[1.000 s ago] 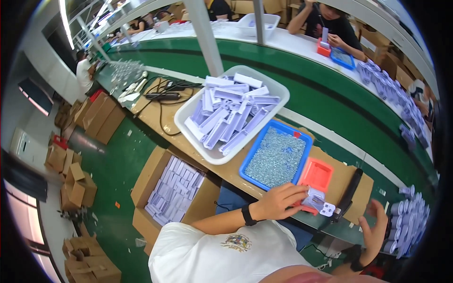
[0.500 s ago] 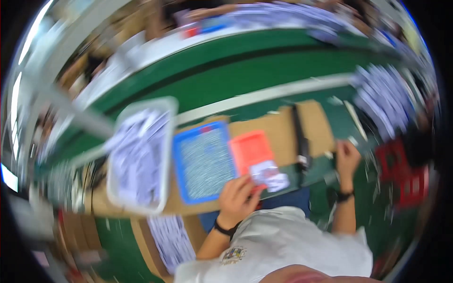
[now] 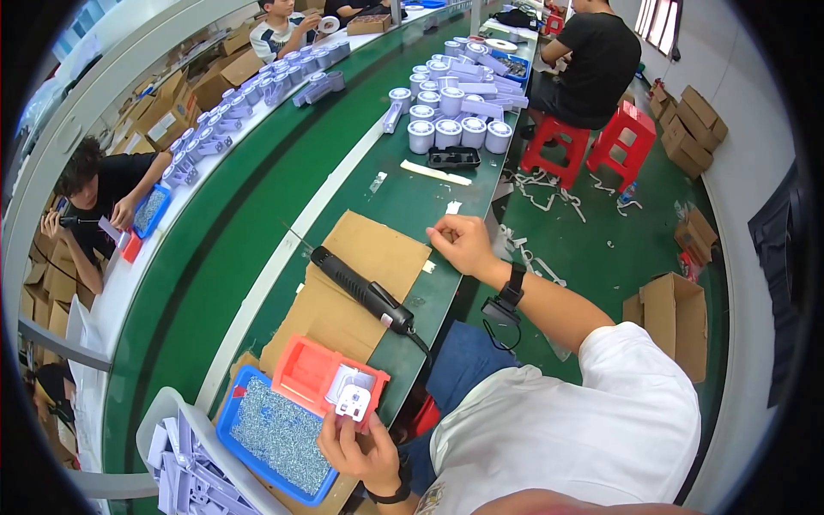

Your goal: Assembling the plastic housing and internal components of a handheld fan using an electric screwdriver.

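Assembly workshop, identified by 1 electric screwdriver (image 3: 361, 289) left of the right hand (image 3: 468, 245) and clustered lilac parts (image 3: 448, 135) beyond.

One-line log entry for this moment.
left hand: at white part in red fixture | right hand: at bench edge | screwdriver: on cardboard

A screwdriver (image 3: 364, 290) lies on cardboard (image 3: 382, 245), the fixture (image 3: 307, 367) beside the tray (image 3: 264, 466).
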